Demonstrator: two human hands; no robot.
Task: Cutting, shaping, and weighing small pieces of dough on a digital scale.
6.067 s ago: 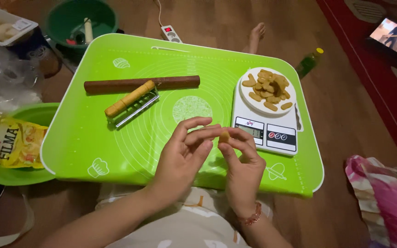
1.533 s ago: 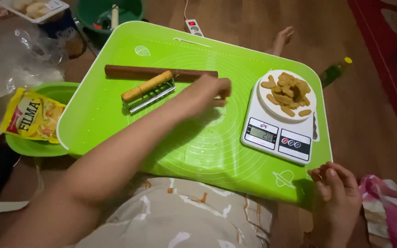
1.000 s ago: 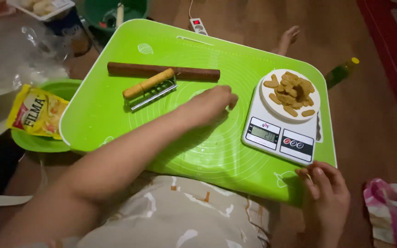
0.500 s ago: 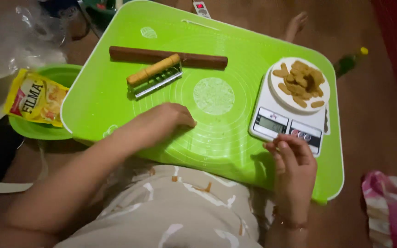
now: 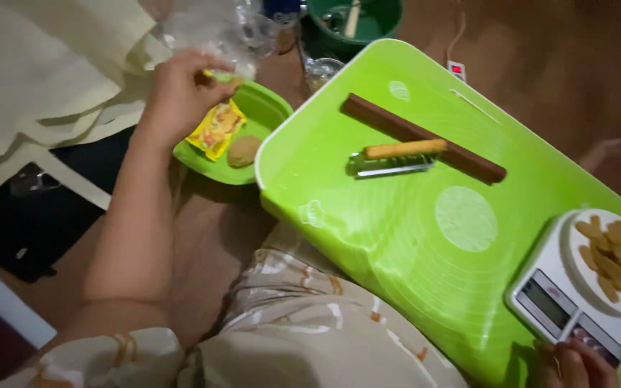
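Reaching over the green plate (image 5: 267, 115), the left hand (image 5: 181, 90) pinched a clear plastic bag (image 5: 217, 36) that could slip, spilling.

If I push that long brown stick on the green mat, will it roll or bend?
The brown stick looks straight and rigid, so it would probably slide or pivot without bending. It may roll if round; I cannot tell its cross-section. The cutter resting against it would likely get dragged along.

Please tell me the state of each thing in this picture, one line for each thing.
left hand: raised, gripping a clear plastic bag
right hand: touching the kitchen scale
kitchen scale: loaded with a plate of dough pieces
yellow packet: lying on the green plate
wooden-handled cutter: lying on the mat, against the brown stick
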